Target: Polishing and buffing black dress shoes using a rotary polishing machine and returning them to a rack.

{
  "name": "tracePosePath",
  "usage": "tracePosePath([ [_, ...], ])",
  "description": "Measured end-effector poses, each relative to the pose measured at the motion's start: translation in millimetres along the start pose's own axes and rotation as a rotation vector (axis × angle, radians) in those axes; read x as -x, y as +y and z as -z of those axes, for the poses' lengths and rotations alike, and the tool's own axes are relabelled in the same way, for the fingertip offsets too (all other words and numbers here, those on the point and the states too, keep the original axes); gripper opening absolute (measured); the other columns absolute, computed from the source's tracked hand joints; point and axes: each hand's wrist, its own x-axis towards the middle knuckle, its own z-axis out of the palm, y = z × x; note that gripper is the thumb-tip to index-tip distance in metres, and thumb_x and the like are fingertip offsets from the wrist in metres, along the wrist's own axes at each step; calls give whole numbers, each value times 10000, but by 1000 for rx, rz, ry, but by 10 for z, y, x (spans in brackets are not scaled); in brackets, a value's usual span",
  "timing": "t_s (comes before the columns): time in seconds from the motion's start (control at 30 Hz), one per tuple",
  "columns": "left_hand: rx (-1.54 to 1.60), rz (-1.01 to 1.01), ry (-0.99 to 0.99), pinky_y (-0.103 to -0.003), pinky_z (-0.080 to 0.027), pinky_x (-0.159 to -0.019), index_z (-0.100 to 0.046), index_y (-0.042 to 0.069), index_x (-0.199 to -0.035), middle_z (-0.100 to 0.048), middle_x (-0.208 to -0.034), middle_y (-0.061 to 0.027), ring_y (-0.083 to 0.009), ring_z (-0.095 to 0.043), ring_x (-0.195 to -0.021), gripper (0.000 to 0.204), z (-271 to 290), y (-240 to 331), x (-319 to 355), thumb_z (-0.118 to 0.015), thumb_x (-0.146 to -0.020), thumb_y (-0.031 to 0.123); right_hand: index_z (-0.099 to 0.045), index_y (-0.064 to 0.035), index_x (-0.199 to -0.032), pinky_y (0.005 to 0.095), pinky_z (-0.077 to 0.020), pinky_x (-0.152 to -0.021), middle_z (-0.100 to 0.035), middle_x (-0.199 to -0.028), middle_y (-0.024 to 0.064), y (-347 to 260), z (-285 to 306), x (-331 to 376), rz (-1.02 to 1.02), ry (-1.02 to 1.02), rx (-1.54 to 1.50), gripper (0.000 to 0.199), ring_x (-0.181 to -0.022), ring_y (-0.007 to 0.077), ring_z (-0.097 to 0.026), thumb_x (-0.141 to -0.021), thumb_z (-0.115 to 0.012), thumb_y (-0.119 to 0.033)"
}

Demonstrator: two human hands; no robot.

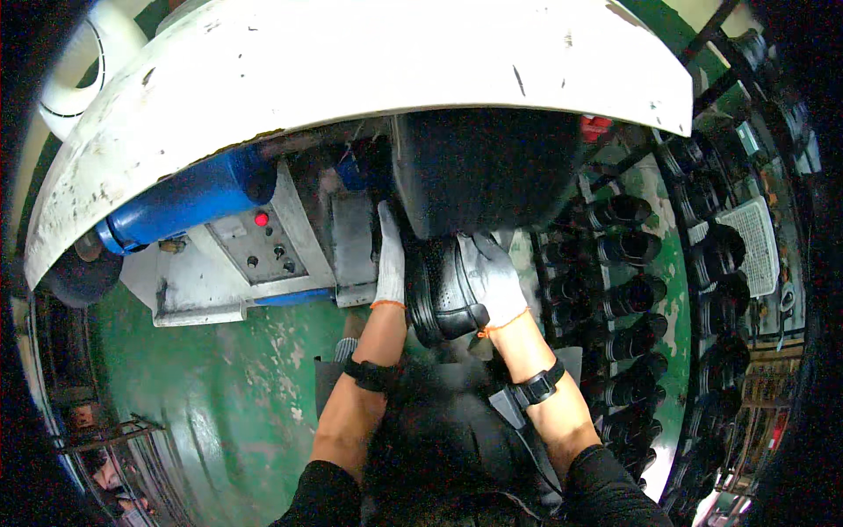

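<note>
A black shoe (443, 294) is held on its side beneath a large dark roller (492, 171), heel end toward me and sole facing left. Its far end is hidden, and contact with the roller cannot be made out. My right hand (496, 277), in a white glove, is closed around the upper from the right. The gloved left hand (390, 255) lies straight-fingered along the sole side, very close to it; its thumb is hidden. Both wrists wear black straps.
A white curved machine hood (421, 61) arches above. To the left are a blue cylinder (189, 198) and a control panel (263, 241) with a red button. Racks of black shoes (632, 290) line the right side, with a white basket (749, 246) beyond.
</note>
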Motion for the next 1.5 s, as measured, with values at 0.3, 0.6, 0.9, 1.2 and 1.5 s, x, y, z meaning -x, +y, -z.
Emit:
tracePosePath([
  [0.3,-68,47,130,-345,-439,-1026,-444,78,-1410,-544,-1335,-96,-243,-528,-1207,556,-91,331,-159,-386,-1018,469,-567,8,-1221,387,-441,-1016,-620,-1199,184,13,-248,191,-623,-104,-659,344,-1105,303,-584,-964,-454,-191],
  [0.6,39,25,149,-342,-448,-1026,-468,79,-1385,-548,-1338,-91,-222,-539,-1197,449,256,210,-111,-411,-1034,353,-536,18,-1267,396,-425,-1040,-603,-1230,209,54,-209,149,-653,-158,-588,379,-1132,331,-570,-962,-448,-189],
  [0.9,17,-18,320,-418,-481,-983,-494,73,-1360,-560,-1320,-80,-263,-569,-1137,462,-202,330,204,-316,-1038,350,-483,6,-1338,450,-368,-1086,-537,-1331,218,18,331,-382,-600,-147,-621,498,-1224,378,-489,-910,-468,-247],
  [1.2,-362,-169,328,-354,-452,-1007,-382,67,-1443,-519,-1364,-73,-232,-545,-1158,445,-337,353,315,-305,-1046,254,-400,-39,-1425,425,-294,-1141,-437,-1450,139,96,-132,-163,-536,-499,-468,470,-1329,306,-403,-987,-382,-209],
  [1.5,-275,131,-86,-346,-337,-1104,-331,47,-1473,-433,-1457,-120,-257,-447,-1295,588,-70,204,343,-303,-1044,447,-306,-59,-1487,371,-225,-1184,-286,-1558,99,307,-591,202,-1075,122,-1883,479,-1411,268,-283,-1031,-341,-204],
])
